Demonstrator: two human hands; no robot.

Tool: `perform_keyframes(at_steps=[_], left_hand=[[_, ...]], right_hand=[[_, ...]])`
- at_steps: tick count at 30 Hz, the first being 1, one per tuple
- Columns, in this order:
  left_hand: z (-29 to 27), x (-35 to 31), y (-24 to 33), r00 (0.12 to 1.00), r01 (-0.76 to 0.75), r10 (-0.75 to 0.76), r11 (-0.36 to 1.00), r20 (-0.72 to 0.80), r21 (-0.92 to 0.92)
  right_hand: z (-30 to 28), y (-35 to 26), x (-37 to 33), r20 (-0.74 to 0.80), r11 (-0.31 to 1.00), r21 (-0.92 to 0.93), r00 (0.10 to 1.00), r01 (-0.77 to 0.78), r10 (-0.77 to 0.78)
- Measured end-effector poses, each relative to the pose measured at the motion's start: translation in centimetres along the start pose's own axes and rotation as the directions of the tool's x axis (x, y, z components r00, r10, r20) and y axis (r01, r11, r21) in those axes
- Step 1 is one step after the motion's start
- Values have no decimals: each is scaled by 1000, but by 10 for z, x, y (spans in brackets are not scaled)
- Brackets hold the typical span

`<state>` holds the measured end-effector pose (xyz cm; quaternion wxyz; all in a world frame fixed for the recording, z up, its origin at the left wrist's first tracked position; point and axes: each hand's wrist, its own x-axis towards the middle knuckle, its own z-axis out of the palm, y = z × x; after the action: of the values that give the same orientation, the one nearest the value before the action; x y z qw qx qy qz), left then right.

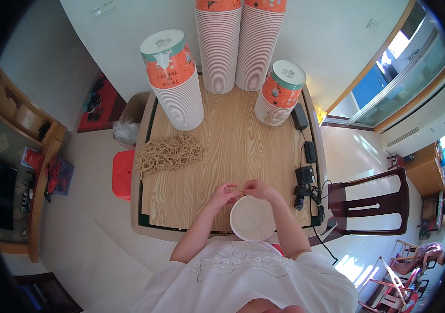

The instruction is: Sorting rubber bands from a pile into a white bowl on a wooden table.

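At the table's (233, 141) near edge, a white paper bucket (247, 223) faces its open mouth upward, a thin string (256, 213) crossing it. The left hand (224, 196) and right hand (262, 191) meet at its far rim, fingers bent; whether they grip string or rim, I cannot tell. Tangled cord (170, 154) lies by the left edge, bucket stacks (183, 104) stand toward the far edge, and black power adapters (304, 176) line the right edge.

Readable dark lettering (170, 76) stands on the orange left-hand bucket (168, 62); print (163, 41) on its white base (174, 36) seems illegible.
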<state>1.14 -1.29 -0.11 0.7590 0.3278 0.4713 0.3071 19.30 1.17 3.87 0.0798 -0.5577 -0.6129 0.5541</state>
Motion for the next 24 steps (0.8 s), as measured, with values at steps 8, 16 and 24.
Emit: perform_keyframes(at_steps=[8, 16, 24], left_hand=[[8, 8, -5, 996, -89, 89, 996, -22, -7], [8, 8, 4, 993, -87, 79, 992, -88, -89], [-1, -2, 6, 1000, -24, 28, 948, 9, -316]], right_hand=[[-6, 1, 8, 6, 995, 95, 1000, -1, 1], [-15, -8, 3, 94, 999, 35, 995, 12, -15], [-22, -1, -8, 126, 997, 11, 989, -81, 79]])
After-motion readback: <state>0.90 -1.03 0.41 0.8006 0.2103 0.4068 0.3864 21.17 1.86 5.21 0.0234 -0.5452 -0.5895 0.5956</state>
